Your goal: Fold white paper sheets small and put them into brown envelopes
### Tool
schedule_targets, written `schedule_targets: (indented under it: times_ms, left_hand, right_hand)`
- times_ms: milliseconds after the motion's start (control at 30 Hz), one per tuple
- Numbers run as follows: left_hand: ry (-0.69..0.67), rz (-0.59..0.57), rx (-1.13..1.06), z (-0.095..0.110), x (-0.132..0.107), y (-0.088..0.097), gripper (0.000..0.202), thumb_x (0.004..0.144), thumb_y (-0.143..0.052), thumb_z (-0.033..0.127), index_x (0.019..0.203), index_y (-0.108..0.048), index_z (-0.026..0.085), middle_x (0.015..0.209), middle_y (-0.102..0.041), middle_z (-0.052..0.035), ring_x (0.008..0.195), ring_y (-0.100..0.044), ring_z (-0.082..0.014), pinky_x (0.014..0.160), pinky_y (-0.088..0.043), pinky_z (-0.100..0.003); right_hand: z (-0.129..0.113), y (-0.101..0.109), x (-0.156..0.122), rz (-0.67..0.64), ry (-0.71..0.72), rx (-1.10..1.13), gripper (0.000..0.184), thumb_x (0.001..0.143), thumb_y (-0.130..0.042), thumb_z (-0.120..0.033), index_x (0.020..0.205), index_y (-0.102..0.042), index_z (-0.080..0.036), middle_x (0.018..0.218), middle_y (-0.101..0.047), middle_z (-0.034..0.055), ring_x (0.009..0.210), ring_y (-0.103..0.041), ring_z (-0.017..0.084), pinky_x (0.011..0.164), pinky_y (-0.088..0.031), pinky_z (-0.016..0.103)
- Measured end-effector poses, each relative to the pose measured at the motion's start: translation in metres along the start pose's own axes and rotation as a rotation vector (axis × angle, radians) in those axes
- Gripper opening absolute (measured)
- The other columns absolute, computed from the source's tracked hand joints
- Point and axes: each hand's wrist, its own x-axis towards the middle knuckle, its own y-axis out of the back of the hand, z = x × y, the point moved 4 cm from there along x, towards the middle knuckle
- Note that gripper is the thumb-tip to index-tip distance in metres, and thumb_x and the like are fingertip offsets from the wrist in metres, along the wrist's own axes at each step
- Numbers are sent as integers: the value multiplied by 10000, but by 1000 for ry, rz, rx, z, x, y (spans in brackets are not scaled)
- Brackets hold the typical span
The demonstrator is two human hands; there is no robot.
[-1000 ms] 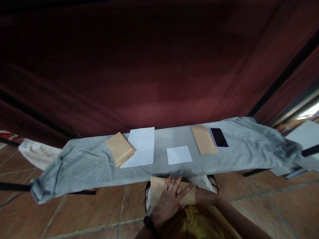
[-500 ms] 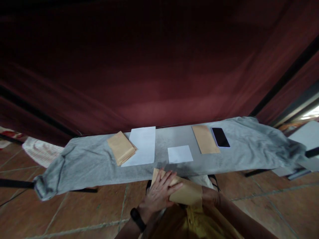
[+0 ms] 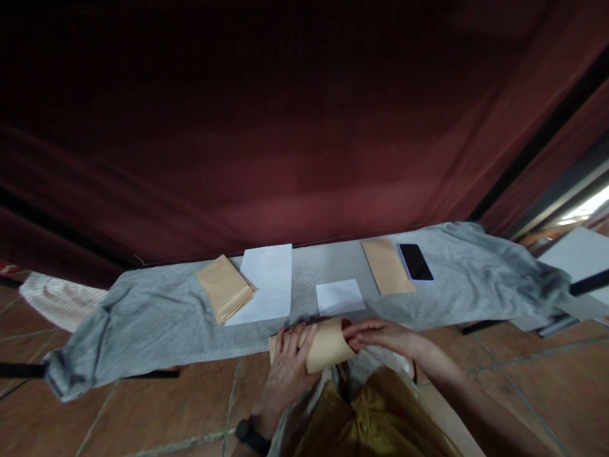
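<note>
A brown paper envelope (image 3: 328,344) is held at the near edge of the cloth-covered table, over my lap. Across its left part lies my left hand (image 3: 291,357), gripping it with the fingers over the top; a dark band is on that wrist. The envelope's right end gapes in a rounded opening. Into this mouth reach the stretched fingers of my right hand (image 3: 375,335), their tips partly hidden by the paper. Just beyond the envelope, a small white sheet (image 3: 340,296) lies flat on the table.
A grey cloth (image 3: 162,311) covers the narrow table. On it lie a stack of brown envelopes (image 3: 224,285) partly over white paper (image 3: 269,279), a single brown envelope (image 3: 387,266) and a phone (image 3: 415,261). A dark red curtain (image 3: 304,158) hangs behind.
My right hand has come up from the envelope's right end, and its fingers now enter the opening. The envelope has moved slightly left and up and bulges open. My left hand stays on it.
</note>
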Motion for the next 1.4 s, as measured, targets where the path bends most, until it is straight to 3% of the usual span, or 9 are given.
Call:
schedule_targets:
  times_ms: [133,167,333,600,800,1000,1167,1267,1400]
  left_hand:
    - [221,73,44,-35,-16,6,1033,789,-738,324,1626,-143,213,1396,-556,-164,1288,-521,-363,1158,-316,-591]
    - [267,84,51,-40,-20,7,1026,804,-726,336,1627,-128,205,1395,-552,-168,1280,-523,-362,1148,-327,-588]
    - [349,58,52,-47,-39,0,1017,825,-706,338,1626,-93,211,1419,-528,-166,1313,-496,-357,1143,-337,-585]
    - [360,67,54,-43,-48,-3,969,852,-678,353,1625,-110,214,1410,-532,-159,1309,-499,-350,1150,-336,-573]
    - [376,73,40,-41,-47,-3,953,845,-673,379,1619,-144,209,1402,-549,-159,1311,-501,-355,1147,-335,-567]
    - [399,75,34,-50,-50,-7,938,844,-658,376,1619,-153,222,1396,-551,-152,1307,-512,-349,1146,-330,-587]
    - [392,82,35,-50,-42,-6,963,816,-684,340,1614,-165,200,1387,-552,-160,1287,-519,-352,1121,-361,-566]
    - [382,83,16,-45,-32,-6,982,807,-704,339,1616,-161,210,1397,-546,-154,1269,-524,-345,1123,-357,-553]
    - [356,82,-13,-38,-20,-8,984,803,-709,315,1618,-166,229,1407,-542,-151,1285,-513,-345,1131,-339,-556]
  right_hand:
    - [6,14,43,198,9,-269,420,991,-435,-265,1358,-626,-193,1373,-653,130,1296,-587,270,1157,-419,502]
    - [8,10,53,234,21,-494,455,971,-436,-224,1394,-602,-189,1429,-618,132,1347,-548,266,1190,-379,491]
    - [27,-41,89,87,-15,-1233,561,933,-539,-239,1460,-524,-47,1585,-423,226,1457,-418,357,1217,-321,475]
    - [30,-60,114,42,-76,-1325,482,921,-481,-65,1393,-574,-44,1459,-546,280,1227,-623,355,978,-516,463]
    - [19,-65,113,86,-88,-1336,471,925,-466,-58,1382,-567,-106,1393,-600,264,1103,-673,316,863,-543,402]
    - [-2,-47,106,185,-78,-1283,355,962,-454,-125,1293,-576,-164,1183,-693,168,1002,-691,265,817,-530,339]
    - [-20,-18,99,364,-22,-1118,474,925,-484,-142,1396,-466,-196,1226,-673,145,1029,-683,248,822,-516,311]
    - [-21,10,92,634,10,-677,556,849,-542,-179,1398,-450,-195,1068,-704,91,877,-679,226,772,-509,309]
    - [10,42,82,966,27,220,633,690,-641,-301,1300,-489,-234,868,-632,-32,723,-601,172,676,-500,285]
